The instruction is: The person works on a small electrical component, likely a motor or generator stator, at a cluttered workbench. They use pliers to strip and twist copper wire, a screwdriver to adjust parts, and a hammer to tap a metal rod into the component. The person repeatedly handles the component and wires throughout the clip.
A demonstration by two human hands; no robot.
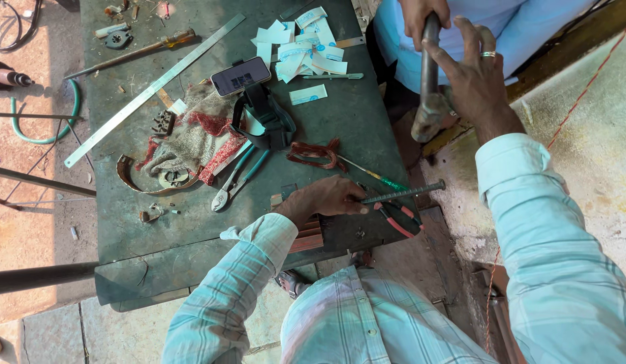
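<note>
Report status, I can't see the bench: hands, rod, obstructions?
Left hand pins threaded rod at bench edge. Right hand grips raised hammer. Red-handled pliers beside rod.

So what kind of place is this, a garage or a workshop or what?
Most likely a small metalworking or repair workshop. A worn metal workbench holds pliers, a long steel ruler and a screwdriver, while the person's left hand steadies a threaded rod and the right hand grips a heavy hammer.

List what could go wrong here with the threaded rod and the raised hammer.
1. The left hand pinches the threaded rod near its end; a misplaced blow from the hammer in the right hand could hit fingers.
2. Another person's hand also grips the hammer handle, so the swing may go astray.
3. The rod overhangs the table edge and may kick loose.
</note>
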